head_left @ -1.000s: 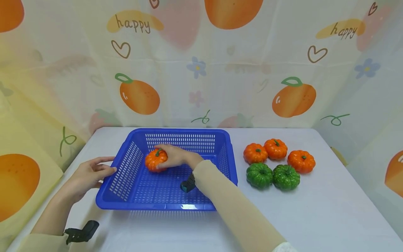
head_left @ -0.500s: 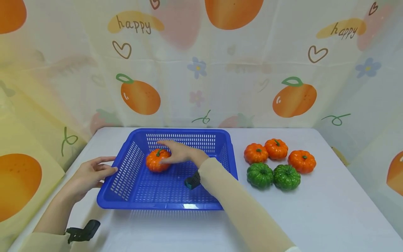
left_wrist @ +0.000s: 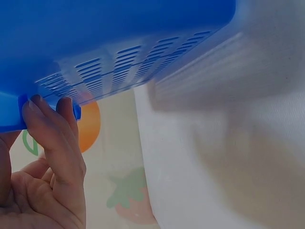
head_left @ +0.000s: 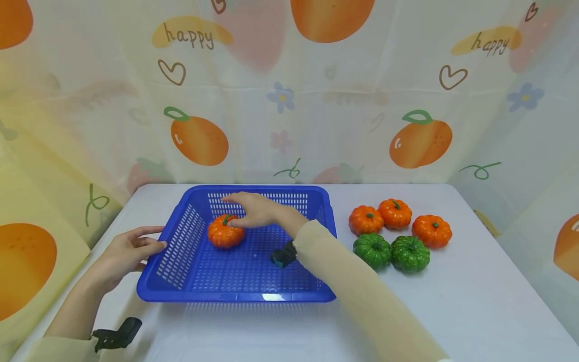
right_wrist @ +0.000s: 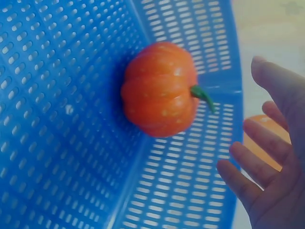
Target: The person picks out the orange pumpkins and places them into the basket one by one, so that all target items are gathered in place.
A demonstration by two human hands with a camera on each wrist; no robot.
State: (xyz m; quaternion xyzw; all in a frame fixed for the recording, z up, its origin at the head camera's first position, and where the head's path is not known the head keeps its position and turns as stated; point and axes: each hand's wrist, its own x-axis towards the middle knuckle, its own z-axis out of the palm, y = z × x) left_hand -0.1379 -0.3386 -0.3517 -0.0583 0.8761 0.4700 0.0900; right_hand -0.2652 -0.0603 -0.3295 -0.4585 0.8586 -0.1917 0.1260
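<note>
An orange toy pumpkin with a green stem sits inside the blue plastic basket, toward its back left corner. Over it, my right hand is spread with nothing in its grasp; in the right wrist view the fingers of that hand stand apart from the pumpkin. At the basket's left side, my left hand holds the rim between thumb and fingers. The left wrist view shows fingertips of this hand hooked at the rim's underside.
To the right of the basket, three orange pumpkins and two green pumpkins lie grouped on the white table. A fruit-patterned curtain hangs behind the table's back edge.
My right hand has let go of the orange pumpkin and risen above it, slightly to the right. The pumpkin stays in the basket, and my left hand keeps its hold on the rim.
</note>
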